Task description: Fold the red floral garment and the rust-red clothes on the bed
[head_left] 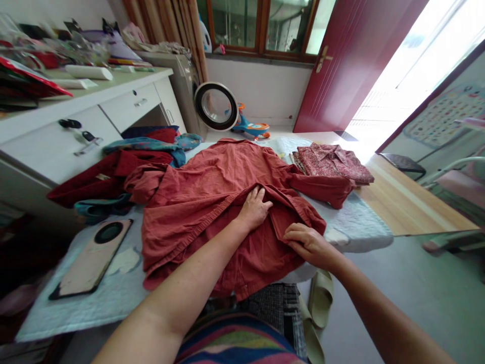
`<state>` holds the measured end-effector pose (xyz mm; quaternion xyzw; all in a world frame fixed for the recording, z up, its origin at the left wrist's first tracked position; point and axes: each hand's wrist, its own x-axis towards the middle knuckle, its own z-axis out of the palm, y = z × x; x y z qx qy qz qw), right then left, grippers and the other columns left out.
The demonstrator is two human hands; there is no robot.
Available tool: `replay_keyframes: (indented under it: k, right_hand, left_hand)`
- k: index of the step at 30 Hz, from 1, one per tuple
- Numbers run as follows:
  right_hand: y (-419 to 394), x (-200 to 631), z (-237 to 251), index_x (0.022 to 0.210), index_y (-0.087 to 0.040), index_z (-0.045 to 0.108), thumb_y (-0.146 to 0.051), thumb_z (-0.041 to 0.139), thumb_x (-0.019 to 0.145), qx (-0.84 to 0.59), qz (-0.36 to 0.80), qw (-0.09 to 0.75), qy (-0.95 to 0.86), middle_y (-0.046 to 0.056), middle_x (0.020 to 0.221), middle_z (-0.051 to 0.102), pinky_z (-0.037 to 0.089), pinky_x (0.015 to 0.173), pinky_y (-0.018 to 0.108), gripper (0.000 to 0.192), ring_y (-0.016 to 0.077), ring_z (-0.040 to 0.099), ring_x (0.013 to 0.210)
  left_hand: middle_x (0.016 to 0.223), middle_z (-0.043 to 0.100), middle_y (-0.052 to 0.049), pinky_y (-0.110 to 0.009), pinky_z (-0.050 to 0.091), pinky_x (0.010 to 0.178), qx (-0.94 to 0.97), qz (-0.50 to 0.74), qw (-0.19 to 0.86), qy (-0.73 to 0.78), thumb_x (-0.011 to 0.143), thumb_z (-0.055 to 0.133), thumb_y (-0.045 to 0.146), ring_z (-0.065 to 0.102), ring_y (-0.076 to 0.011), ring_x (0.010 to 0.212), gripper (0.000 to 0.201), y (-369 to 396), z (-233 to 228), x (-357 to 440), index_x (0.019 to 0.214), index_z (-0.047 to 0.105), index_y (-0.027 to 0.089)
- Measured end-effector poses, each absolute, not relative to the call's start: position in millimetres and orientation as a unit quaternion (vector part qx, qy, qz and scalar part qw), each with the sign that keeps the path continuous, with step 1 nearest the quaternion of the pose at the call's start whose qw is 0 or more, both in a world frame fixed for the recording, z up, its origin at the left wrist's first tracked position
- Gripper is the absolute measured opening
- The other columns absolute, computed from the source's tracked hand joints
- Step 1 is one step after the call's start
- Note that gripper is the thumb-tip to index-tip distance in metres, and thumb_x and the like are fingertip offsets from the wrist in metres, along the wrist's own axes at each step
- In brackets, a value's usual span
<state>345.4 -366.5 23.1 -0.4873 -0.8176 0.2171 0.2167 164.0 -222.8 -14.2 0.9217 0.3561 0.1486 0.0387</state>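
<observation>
A rust-red shirt [227,167] lies spread over the table, its collar at the far side and its sleeves out to left and right. The front hem is lifted into a slanting fold, and the inner layer shows beneath it. My left hand [254,210] rests on the shirt near the top of that fold, fingers stretched out and thumb apart, tips partly hidden by cloth. Lower and to the right, my right hand [307,243] pinches an edge of the shirt between thumb and fingers.
Folded patterned clothes [335,162] lie at the back right. Dark red and blue garments [147,151] are heaped on the left. A phone-shaped case [91,260] sits on the pale quilted cover [125,298]. Beyond stand a washing machine with its round door [215,106] open and a drawer desk [125,98].
</observation>
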Motion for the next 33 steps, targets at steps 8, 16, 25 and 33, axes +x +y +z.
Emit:
replay_keyframes:
  k: [8,16,25,33]
  right_hand:
    - [-375.3,343.5,34.8,0.1,-0.019,0.072,-0.017,0.052,0.091,-0.487,0.263,0.115,-0.825,0.006,0.095,0.064,0.047,0.082,0.028,0.022,0.0164,0.059,0.09]
    - [-367.6,351.7,47.2,0.109,-0.02,0.069,-0.013,0.039,0.091,-0.566,0.181,0.208,-0.777,0.008,0.105,0.068,0.049,0.092,0.032,0.035,0.0183,0.063,0.099]
    - [-357.5,408.9,18.5,0.123,-0.012,0.062,-0.01,0.039,0.083,-0.685,0.033,0.223,-0.692,0.015,0.121,0.066,0.047,0.103,0.043,0.047,0.025,0.062,0.113]
    - [-361.2,375.0,20.1,0.125,-0.017,0.059,-0.009,0.037,0.087,-0.624,0.05,0.186,-0.758,0.01,0.123,0.064,0.046,0.102,0.035,0.044,0.0198,0.06,0.114]
  left_hand:
    - [0.135,0.055,-0.011,-0.049,0.038,0.105,0.915,0.138,0.002,0.378,0.095,0.044,0.024,0.045,-0.0297,0.129,0.03,-227.2,-2.3,160.0,0.104,0.073,0.023]
    - [0.113,0.063,-0.012,-0.039,0.045,0.092,0.942,0.137,0.054,0.303,0.097,0.039,0.025,0.055,-0.0245,0.107,0.03,-286.4,2.7,189.3,0.107,0.065,0.016]
    - [0.153,0.036,-0.015,-0.054,0.03,0.109,0.951,0.035,0.115,0.284,0.088,0.045,0.066,0.04,-0.0372,0.135,0.075,-295.9,-28.6,178.3,0.151,0.031,0.027]
    - [0.141,0.051,-0.014,-0.041,0.034,0.109,0.963,0.123,0.114,0.21,0.085,0.06,0.047,0.046,-0.0286,0.128,0.06,-301.1,-7.1,187.3,0.136,0.049,0.017]
